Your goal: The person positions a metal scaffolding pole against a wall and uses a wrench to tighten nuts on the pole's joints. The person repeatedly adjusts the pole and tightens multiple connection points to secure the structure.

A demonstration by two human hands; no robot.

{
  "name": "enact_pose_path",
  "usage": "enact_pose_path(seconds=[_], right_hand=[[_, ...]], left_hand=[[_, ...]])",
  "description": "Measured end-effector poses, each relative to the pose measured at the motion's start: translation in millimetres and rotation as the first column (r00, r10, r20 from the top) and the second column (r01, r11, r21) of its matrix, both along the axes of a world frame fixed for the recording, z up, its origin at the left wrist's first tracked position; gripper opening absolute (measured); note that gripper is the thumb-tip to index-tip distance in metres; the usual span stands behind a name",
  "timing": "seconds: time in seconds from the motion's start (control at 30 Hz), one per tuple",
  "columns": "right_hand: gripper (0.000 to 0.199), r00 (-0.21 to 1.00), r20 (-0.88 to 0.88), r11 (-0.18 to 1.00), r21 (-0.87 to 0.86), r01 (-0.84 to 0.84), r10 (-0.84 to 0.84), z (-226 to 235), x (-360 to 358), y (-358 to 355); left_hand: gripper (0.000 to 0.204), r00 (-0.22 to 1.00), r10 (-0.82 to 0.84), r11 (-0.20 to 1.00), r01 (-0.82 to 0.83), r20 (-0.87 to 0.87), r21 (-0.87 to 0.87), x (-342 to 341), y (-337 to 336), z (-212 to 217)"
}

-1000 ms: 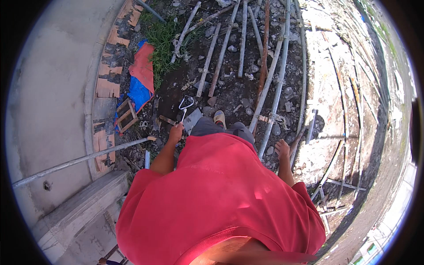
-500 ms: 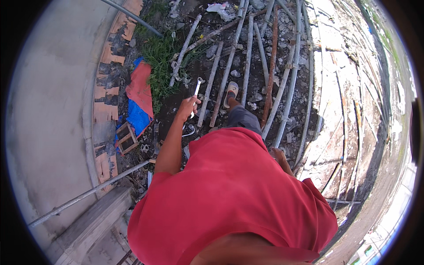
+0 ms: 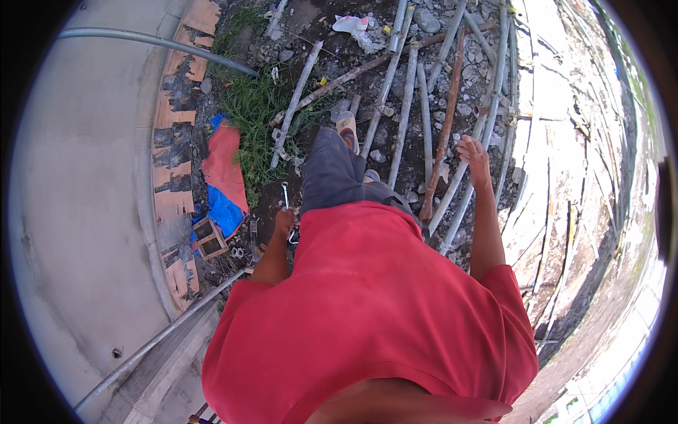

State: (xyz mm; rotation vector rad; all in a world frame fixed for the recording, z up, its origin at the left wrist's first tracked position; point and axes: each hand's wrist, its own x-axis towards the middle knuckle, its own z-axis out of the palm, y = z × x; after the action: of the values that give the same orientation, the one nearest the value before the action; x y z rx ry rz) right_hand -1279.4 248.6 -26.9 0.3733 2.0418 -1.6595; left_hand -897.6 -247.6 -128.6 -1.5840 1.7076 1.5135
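Observation:
My left hand [image 3: 284, 220] is closed around a silver wrench [image 3: 285, 192], whose ring-shaped end points forward from the fist. A pale curved piece [image 3: 293, 237] shows beside that hand; I cannot make out what it is. On the other side, my right hand [image 3: 476, 161] is raised out in front, above the metal pipes [image 3: 487, 127]. Its fingers are loosely bent and partly apart, with nothing visible in them. One of my feet [image 3: 347, 126] is forward among the poles, while the other shows partly behind my trouser leg.
Wooden poles [image 3: 406, 106] and a reddish-brown pole [image 3: 448, 116] lie across stony ground. To the left are grass [image 3: 258, 120], a red and blue sheet [image 3: 224, 159], a small wooden frame [image 3: 210, 239] and a concrete wall [image 3: 85, 177]. A long pipe [image 3: 159, 336] slants at the lower left.
My left hand has drawn back toward my body with the wrench. The right hand has swung forward and out from beside my body. A leg has stepped forward.

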Motion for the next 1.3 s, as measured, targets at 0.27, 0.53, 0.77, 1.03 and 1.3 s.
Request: enact_pose_path(seconds=[0.27, 0.53, 0.77, 1.03, 1.3], right_hand=[[0.049, 0.999, -0.039, 1.000, -0.018, 0.000, -0.001, 17.1, -205.1, -94.5], [0.053, 0.983, -0.023, 0.981, -0.071, 0.183, -0.185, -2.3, -401.4, -169.6], [0.038, 0.843, 0.459, 0.958, 0.076, 0.277, -0.280, -135.3, -314.7, -180.1], [0.044, 0.828, 0.506, 0.953, 0.284, 0.103, -0.241, -203.9, -632.7, -216.5], [0.044, 0.963, 0.216, 0.984, -0.041, 0.176, -0.163, -120.2, -916.4, -281.7]], left_hand=[[0.023, 0.960, -0.280, 0.958, 0.280, -0.010, 0.064, -210.5, -54.0, -29.5], [0.022, 0.948, -0.270, 0.960, 0.278, -0.172, 0.024, -509.5, -176.7, 12.8], [0.025, 0.843, -0.519, 0.853, 0.521, -0.139, -0.024, -763.9, -206.2, 30.0], [0.028, 0.800, -0.328, 0.867, 0.466, -0.503, 0.176, -1070.2, -212.7, 52.8], [0.037, 0.831, -0.513, 0.858, 0.500, -0.218, -0.113, -1260.5, -280.3, 54.4]])
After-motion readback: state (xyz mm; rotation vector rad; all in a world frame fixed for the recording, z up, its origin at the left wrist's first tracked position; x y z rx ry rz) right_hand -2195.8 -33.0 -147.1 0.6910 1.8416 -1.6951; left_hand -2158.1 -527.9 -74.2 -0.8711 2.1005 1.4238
